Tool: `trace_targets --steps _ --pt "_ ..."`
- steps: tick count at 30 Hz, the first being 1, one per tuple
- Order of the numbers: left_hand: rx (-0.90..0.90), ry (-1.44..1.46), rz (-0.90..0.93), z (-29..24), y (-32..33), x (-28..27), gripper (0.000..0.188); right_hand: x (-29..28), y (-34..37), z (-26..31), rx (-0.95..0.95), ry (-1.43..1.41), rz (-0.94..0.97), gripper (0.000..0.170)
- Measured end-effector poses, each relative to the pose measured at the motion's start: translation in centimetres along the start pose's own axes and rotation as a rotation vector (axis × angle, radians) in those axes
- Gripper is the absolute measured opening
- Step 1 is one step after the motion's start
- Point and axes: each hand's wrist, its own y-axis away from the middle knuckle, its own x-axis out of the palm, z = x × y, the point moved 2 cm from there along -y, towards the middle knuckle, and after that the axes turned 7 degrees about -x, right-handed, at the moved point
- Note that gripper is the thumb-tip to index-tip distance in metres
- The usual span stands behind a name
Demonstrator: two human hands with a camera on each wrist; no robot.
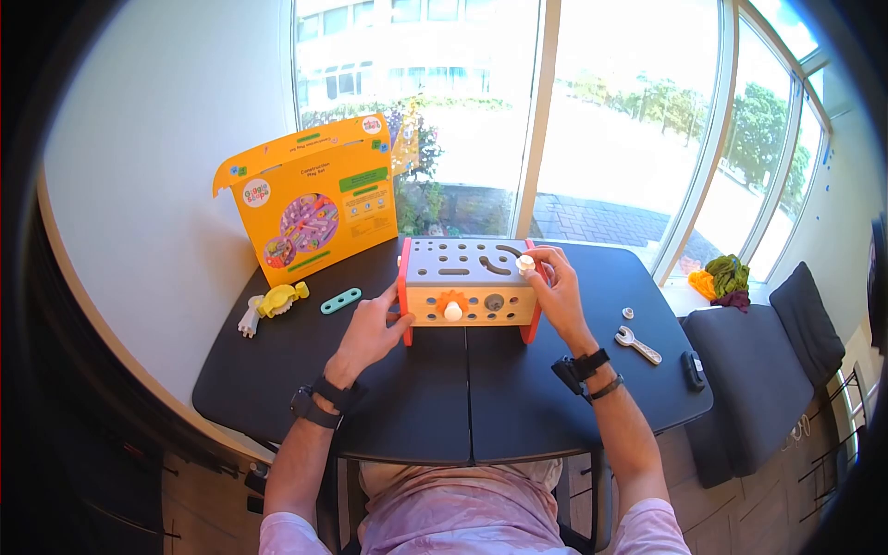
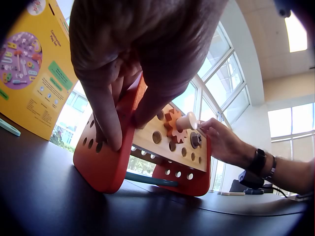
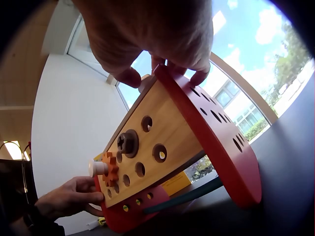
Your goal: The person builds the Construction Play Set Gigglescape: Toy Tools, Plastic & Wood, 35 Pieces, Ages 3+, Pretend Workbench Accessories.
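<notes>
A toy workbench with a grey perforated top point(image 1: 453, 264), wooden front point(image 3: 167, 120) and red side panels point(image 2: 106, 160) stands on the table. Its front carries an orange gear point(image 2: 173, 125) with a white peg point(image 1: 452, 313) through it, and a dark grey bolt head point(image 3: 128, 143). The left hand point(image 1: 372, 331) grips the left side panel, thumb on the front and fingers outside. At the top right corner, the right hand point(image 1: 558, 291) pinches a small white piece point(image 1: 525, 265) between thumb and fingers; some fingertips rest on the right panel in the right wrist view.
A yellow box point(image 1: 314, 199) stands behind at left. Yellow and white pieces point(image 1: 277, 301) and a teal strip point(image 1: 341, 301) lie left on the black table point(image 1: 407, 407). Right of the workbench are a small white piece point(image 1: 628, 314), a white wrench point(image 1: 638, 345) and a black device point(image 1: 692, 370).
</notes>
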Motion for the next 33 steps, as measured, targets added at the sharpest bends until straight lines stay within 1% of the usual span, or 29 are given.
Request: trace_targets --steps 4,7,15,18,25,33 --pt "-0.007 -0.011 0.001 -0.42 0.12 -0.12 0.066 0.12 -0.02 0.05 0.001 -0.017 -0.005 0.021" --pt "-0.009 -0.013 -0.001 -0.38 0.15 -0.10 0.066 0.14 0.10 -0.03 0.079 -0.024 -0.008 0.025" --pt "-0.008 -0.010 0.001 -0.44 0.19 -0.09 0.066 0.31 0.03 0.73 0.069 -0.012 -0.021 0.027" --pt "-0.033 -0.007 0.002 -0.35 0.18 -0.02 0.066 0.30 0.04 0.53 0.074 -0.019 -0.022 0.028" --pt "-0.026 0.003 0.001 -0.13 0.13 0.02 0.067 0.19 0.10 0.20 0.075 0.008 -0.013 0.028" --pt "-0.021 0.002 -0.004 -0.58 0.29 -0.07 0.066 0.18 0.32 0.73 0.121 -0.116 -0.018 0.035"
